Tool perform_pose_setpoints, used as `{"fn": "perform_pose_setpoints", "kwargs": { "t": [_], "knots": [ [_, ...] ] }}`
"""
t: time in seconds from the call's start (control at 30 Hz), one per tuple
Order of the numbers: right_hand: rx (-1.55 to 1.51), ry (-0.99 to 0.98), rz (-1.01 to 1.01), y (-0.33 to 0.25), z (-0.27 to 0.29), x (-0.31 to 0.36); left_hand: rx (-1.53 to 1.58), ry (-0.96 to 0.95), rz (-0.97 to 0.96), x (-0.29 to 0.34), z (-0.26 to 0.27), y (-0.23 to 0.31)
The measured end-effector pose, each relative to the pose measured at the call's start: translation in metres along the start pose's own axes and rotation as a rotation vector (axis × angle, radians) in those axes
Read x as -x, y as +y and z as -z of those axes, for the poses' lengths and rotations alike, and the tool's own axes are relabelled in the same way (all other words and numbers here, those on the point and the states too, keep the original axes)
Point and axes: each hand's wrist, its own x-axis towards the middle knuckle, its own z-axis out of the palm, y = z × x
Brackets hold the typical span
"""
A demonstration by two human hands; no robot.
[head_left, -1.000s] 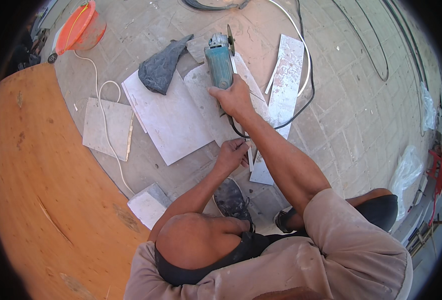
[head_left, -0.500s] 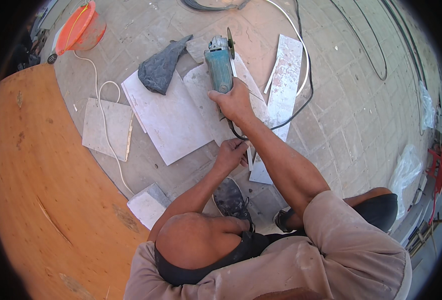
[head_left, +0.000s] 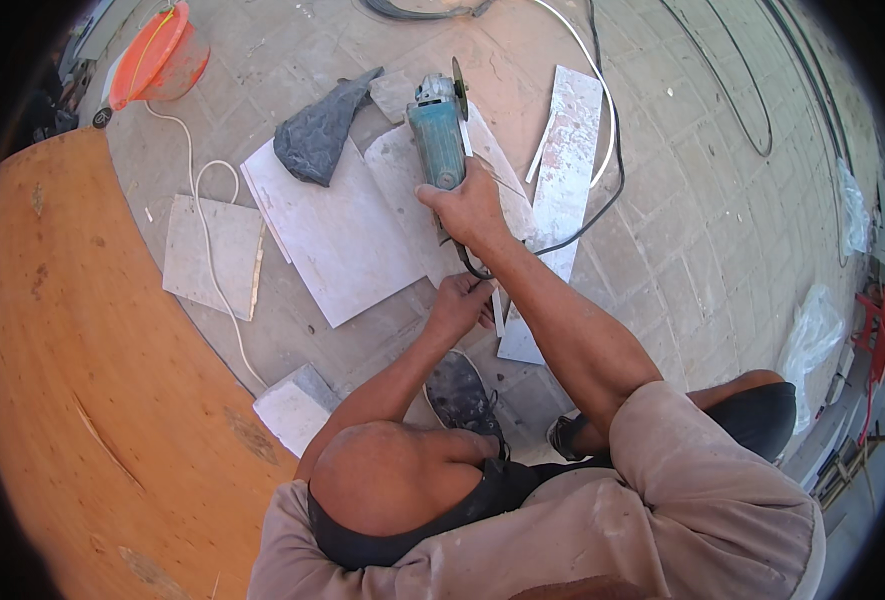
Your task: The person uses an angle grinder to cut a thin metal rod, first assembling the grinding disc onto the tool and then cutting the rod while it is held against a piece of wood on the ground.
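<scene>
My right hand (head_left: pixel 474 203) is closed round the rear of a teal angle grinder (head_left: pixel 437 145), whose thin disc (head_left: pixel 459 88) stands on edge at the far end. Closer to me, my left hand (head_left: pixel 462 303) is closed on the near end of a narrow white tile strip (head_left: pixel 498 314). The grinder and my right hand hide part of that strip. Beneath the grinder lies a pale dusty slab (head_left: pixel 402 170). A black cord runs from the tool's rear past my right forearm.
Left of the slab lies a large white tile (head_left: pixel 347 245) under a crumpled dark bag (head_left: pixel 324 130). A long stained tile piece (head_left: pixel 570 135) lies to the right. Farther left are a wooden board (head_left: pixel 92 350), an orange bucket (head_left: pixel 167 60) and a white cable (head_left: pixel 198 190). A pale block (head_left: pixel 300 408) rests near my left knee.
</scene>
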Motion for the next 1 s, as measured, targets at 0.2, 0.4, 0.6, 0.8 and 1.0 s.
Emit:
{"fn": "perform_pose_setpoints", "kwargs": {
  "t": [0.2,0.4,0.6,0.8,1.0],
  "knots": [
    [0.015,-0.039,-0.018,-0.001,0.004,0.004,0.008,0.005,-0.005,0.000,-0.001,0.001],
    [0.029,-0.087,-0.069,-0.005,0.009,0.011,0.006,0.002,-0.024,-0.001,0.000,-0.002],
    [0.033,-0.099,-0.109,-0.005,0.012,0.019,-0.004,0.018,-0.061,0.001,-0.001,-0.002],
    [0.036,-0.033,-0.067,0.004,0.007,0.027,-0.080,0.029,-0.077,0.001,-0.001,-0.002],
    [-0.009,-0.082,-0.135,-0.002,0.013,0.035,-0.095,0.050,-0.104,0.002,-0.004,0.002]
  ]
}}
